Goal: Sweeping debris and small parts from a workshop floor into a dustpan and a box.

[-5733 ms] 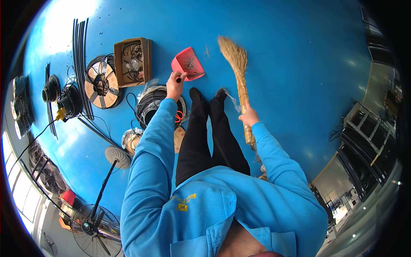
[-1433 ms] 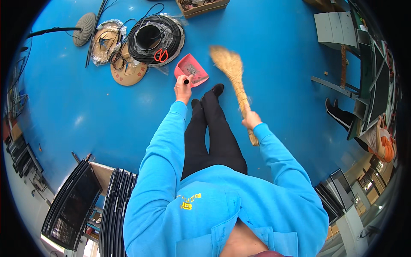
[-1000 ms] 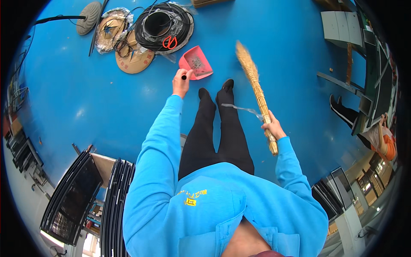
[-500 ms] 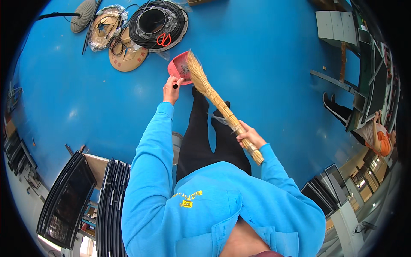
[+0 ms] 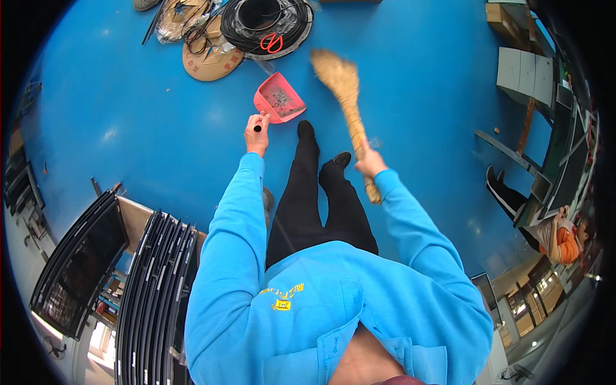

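Observation:
My left hand [image 5: 256,131] is closed round the dark handle of a pink dustpan [image 5: 268,106], whose end shows above my fist. Grey debris lies inside the pan, and its open side faces right. My right hand [image 5: 370,160] grips a straw broom [image 5: 350,96] by its bound handle. The broom's bristle head, slightly blurred, points away from me and stands apart from the dustpan, to its right. Below the pan, my black shoes rest on the blue floor [image 5: 410,128].
A large coil of black cable [image 5: 260,25] with red-handled scissors [image 5: 271,43] on it lies ahead, beside a round cardboard disc [image 5: 212,61]. Black-framed panels [image 5: 151,301] stand at lower left. At right are grey cabinets [image 5: 525,76] and another person in orange [image 5: 564,244].
The broom has swung right, away from the dustpan, leaving the debris in the pan in full view. My right hand has moved forward. The left hand still holds the dustpan.

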Demonstrator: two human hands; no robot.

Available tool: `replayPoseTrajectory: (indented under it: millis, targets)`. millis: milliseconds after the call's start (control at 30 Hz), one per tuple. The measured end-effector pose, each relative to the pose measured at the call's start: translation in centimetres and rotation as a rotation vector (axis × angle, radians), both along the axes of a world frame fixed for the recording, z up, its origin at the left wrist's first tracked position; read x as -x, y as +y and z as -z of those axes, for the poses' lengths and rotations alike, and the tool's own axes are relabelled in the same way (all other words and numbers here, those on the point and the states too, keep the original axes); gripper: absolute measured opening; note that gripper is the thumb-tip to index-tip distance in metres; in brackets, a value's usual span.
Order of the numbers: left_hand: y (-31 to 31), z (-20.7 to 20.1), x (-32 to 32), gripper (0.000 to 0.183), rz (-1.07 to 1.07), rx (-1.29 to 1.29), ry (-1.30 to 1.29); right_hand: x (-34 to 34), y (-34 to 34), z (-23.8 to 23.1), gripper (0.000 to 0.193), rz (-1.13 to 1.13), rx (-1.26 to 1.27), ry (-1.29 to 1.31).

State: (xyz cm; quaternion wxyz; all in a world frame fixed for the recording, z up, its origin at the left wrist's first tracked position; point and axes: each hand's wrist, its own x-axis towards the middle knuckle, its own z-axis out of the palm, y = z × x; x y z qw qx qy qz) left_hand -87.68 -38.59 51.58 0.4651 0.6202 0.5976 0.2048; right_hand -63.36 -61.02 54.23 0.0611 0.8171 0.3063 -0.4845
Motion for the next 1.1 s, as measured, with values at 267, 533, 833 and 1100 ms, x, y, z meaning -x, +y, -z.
replayPoseTrajectory:
  millis: [267,533,833,1100]
  targets:
    - [0.8,1.5,3.7,0.023,-0.053,-0.032,0.006,0.1,-0.9,-11.4,0.082,0.383,-0.030,0.549]
    - [-2.0,0.9,9.0,0.026,-0.202,-0.084,-0.109,-6.8,3.1,-6.6,0.085,0.398,-0.188,0.274]
    - [-3.1,2.4,11.8,0.024,-0.512,0.016,-0.043,3.8,4.3,1.0,0.082,-0.202,-0.086,-0.004]
    - [-2.7,-0.9,12.1,0.024,-0.558,0.029,-0.141,2.4,3.3,-8.3,0.086,-0.012,0.097,0.576]
